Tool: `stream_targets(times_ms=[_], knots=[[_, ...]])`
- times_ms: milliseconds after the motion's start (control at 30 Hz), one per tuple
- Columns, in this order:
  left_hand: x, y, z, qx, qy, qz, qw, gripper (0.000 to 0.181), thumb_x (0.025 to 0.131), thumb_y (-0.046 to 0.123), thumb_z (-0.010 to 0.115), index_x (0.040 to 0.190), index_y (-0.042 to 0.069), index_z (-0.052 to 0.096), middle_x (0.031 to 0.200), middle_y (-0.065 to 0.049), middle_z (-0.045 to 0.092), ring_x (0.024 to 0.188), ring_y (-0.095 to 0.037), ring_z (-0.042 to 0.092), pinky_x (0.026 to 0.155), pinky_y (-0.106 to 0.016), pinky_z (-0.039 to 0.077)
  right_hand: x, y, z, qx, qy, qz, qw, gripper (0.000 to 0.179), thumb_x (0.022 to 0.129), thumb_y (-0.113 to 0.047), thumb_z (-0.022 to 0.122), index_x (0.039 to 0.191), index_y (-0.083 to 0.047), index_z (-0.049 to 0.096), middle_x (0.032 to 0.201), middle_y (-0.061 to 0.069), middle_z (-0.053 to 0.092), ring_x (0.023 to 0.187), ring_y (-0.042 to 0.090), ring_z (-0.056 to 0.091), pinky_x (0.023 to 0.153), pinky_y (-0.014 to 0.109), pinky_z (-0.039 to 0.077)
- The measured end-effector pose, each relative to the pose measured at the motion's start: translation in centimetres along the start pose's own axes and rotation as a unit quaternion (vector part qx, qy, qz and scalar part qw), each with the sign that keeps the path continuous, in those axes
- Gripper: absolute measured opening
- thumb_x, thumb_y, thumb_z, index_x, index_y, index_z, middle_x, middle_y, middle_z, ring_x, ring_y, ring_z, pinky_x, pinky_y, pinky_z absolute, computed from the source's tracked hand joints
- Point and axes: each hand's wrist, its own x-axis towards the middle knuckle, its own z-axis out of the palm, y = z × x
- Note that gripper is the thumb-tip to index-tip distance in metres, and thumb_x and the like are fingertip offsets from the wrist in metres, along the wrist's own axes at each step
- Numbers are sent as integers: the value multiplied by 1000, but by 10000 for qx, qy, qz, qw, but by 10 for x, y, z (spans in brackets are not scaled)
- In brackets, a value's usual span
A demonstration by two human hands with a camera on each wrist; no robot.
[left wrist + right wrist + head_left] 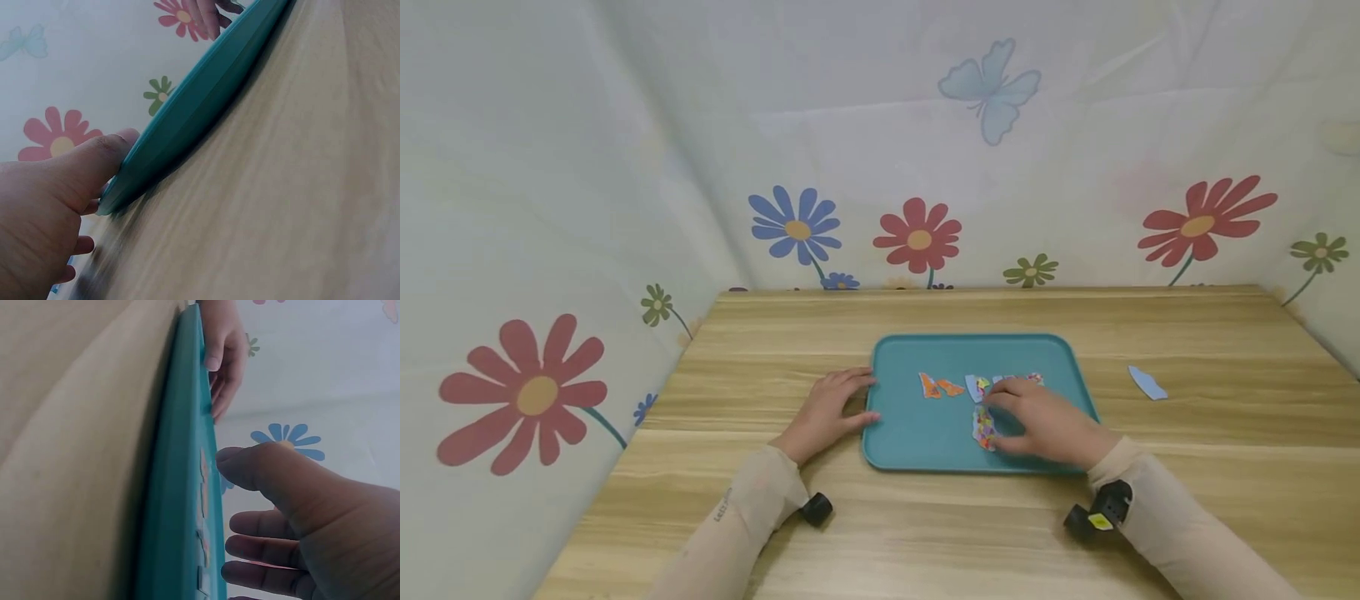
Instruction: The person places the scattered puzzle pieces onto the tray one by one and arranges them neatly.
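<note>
Several flat, irregular pieces with printed colours, like jigsaw or cut-picture pieces, lie on a teal tray (910, 446). Two orange pieces are on the left, one of them this orange piece (930, 387). Right of them is a pale blue piece (973, 388), with a multicoloured piece (982, 427) below it. My right hand (1048, 421) hovers over these, thumb and fingers apart, its thumb near the multicoloured piece; it partly hides the pieces behind. Against the tray's left rim rests my left hand (823, 412), thumb and fingertips touching the edge.
A loose pale blue piece (1147, 383) lies on the wooden table (1210, 467), right of the tray. Behind and to the left hangs a white cloth (647, 150) printed with flowers and a butterfly.
</note>
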Motion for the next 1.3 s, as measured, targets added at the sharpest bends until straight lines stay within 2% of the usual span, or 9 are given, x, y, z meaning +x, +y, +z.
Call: stream_targets(times_ms=[233,567,900,1067,1300], knots=[[-1,3,-1,-35,-17,-42,10000,59,86,42,70,135,13,55,145,-5,50,135,-30,43,111,-53,33,-3,9,-10,-1,87,256,9996,48,80,-30,76,120,-5,64,117,11,61,106,26,62,86,41,55],[0,0,-2,2,-18,-61,10000,59,85,43,70,135,14,55,145,-5,50,135,-30,44,111,-53,33,-5,26,-32,193,388,430,9981,42,80,-21,77,115,-1,66,113,13,63,105,30,60,89,48,53],[2,-2,-3,13,-39,14,10000,60,85,44,70,136,14,55,146,-5,49,136,-30,43,112,-54,32,-17,45,-53,-32,531,928,9943,43,80,-22,77,116,-1,65,115,20,62,107,37,59,91,55,51],[2,-2,-3,25,-71,-19,10000,60,86,44,69,136,14,55,146,-6,49,136,-29,42,113,-53,31,-26,57,-57,-35,570,1226,9908,44,82,-21,76,118,1,64,116,23,61,102,37,61,88,56,52],[2,-1,-3,28,-38,-2,10000,59,86,43,69,135,14,56,145,-6,50,136,-30,43,112,-53,32,-35,70,-62,50,407,1662,9852,47,86,-24,73,123,0,60,121,25,59,101,38,59,84,57,52]])
